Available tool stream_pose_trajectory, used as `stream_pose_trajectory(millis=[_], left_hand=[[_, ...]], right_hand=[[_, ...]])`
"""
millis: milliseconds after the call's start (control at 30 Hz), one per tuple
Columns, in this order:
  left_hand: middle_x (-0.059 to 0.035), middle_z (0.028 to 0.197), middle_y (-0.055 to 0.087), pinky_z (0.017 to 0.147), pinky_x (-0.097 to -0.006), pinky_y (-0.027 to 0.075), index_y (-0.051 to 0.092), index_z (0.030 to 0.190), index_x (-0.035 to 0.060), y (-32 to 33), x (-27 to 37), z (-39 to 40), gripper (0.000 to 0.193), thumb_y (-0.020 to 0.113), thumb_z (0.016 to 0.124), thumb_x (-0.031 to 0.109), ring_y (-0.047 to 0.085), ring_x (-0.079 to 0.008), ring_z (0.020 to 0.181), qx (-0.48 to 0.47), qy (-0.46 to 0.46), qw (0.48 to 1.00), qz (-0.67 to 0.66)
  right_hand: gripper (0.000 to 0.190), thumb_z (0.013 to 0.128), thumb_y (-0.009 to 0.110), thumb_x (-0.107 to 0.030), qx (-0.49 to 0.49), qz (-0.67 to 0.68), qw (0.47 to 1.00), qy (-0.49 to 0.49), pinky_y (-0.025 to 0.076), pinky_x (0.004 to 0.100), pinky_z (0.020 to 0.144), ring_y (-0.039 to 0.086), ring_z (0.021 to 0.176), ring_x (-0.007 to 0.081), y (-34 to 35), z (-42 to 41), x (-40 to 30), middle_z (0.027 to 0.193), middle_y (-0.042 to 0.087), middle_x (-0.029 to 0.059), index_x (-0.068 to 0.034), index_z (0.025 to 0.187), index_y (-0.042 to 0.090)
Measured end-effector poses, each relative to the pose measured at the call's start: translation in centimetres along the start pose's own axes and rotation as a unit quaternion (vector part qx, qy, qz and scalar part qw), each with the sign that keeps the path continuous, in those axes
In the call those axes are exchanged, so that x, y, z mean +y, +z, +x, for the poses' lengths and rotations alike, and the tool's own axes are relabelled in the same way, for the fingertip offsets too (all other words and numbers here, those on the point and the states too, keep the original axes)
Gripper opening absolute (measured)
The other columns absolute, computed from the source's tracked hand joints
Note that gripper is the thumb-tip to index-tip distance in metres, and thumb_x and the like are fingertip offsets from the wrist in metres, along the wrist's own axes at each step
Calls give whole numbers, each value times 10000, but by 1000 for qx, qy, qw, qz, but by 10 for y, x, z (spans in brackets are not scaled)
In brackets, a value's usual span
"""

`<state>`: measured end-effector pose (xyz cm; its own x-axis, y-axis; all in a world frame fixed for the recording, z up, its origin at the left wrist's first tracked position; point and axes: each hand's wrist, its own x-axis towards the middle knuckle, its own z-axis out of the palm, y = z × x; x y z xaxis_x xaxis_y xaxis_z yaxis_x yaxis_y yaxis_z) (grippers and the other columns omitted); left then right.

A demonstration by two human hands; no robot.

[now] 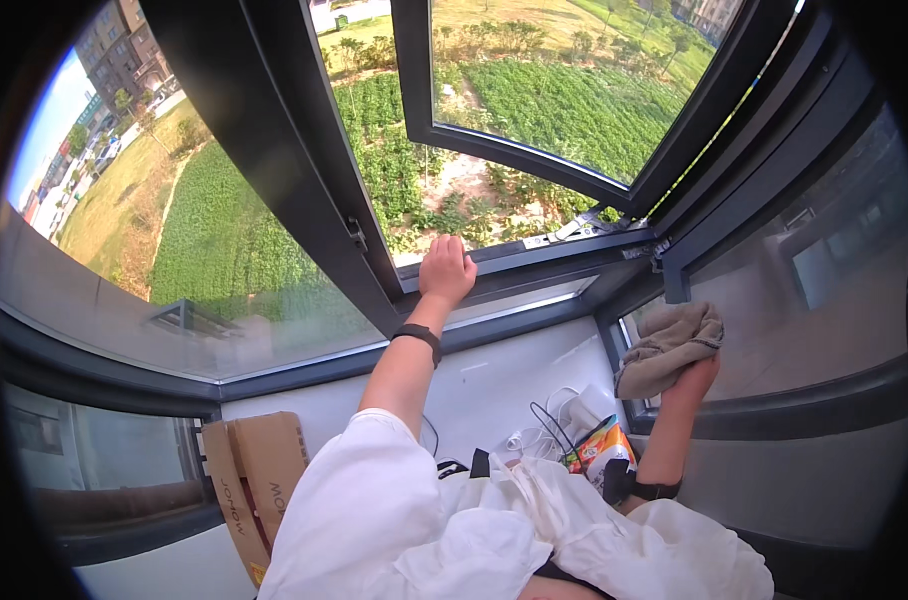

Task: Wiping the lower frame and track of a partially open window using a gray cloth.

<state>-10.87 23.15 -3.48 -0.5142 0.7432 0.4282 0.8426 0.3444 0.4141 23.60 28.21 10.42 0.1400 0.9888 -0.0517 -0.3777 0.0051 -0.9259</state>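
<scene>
My left hand (447,268) grips the lower rail of the dark window frame (510,264), its fingers hooked over the edge at the opening. On the right, my right hand (692,377) holds a bunched grey-brown cloth (671,345) up near the side window pane (791,292). An outward-opened window sash (529,161) stands beyond the frame, joined to it at the lower right by a metal friction hinge (574,227). A window catch (357,234) sits on the upright to the left of my left hand. Both forearms wear black bands.
Below the windows runs a white sill (499,375). A cardboard box (263,465) stands at its left. At the right lie white cables (533,442), a white rounded object (593,405) and a colourful packet (604,450). Fixed glass panes flank both sides; greenery lies outside.
</scene>
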Motion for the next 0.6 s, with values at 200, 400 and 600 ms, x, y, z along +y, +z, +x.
stream_pose_trajectory(millis=[200, 400, 600], left_hand=[[-84, 763, 490, 688, -373, 433, 466, 822, 64, -37, 1, -17, 211, 606, 721, 185, 506, -261, 791, -36, 50, 979, -193], [-69, 809, 506, 691, -349, 391, 483, 868, 87, -150, 60, -41, 214, 615, 701, 102, 498, -235, 761, 126, 292, 919, -235], [-104, 966, 537, 801, -365, 348, 509, 1004, 61, -355, 61, 61, 325, 611, 707, 140, 495, -262, 875, 405, 427, 802, 101]], right_hand=[[294, 915, 465, -206, -166, -50, 984, 32, 482, 319, 794, 576, 913, 184, 60, -3, 46, 1053, 569, 72, -39, 1153, 504], [219, 846, 509, -102, -369, -247, 890, -101, 440, 307, 766, 566, 870, 200, 144, 5, 101, 923, 580, 92, 4, 1030, 564], [224, 820, 460, -115, -534, -384, 712, -245, 430, 426, 772, 539, 878, 374, 257, -61, 171, 934, 563, 211, -14, 989, 568]])
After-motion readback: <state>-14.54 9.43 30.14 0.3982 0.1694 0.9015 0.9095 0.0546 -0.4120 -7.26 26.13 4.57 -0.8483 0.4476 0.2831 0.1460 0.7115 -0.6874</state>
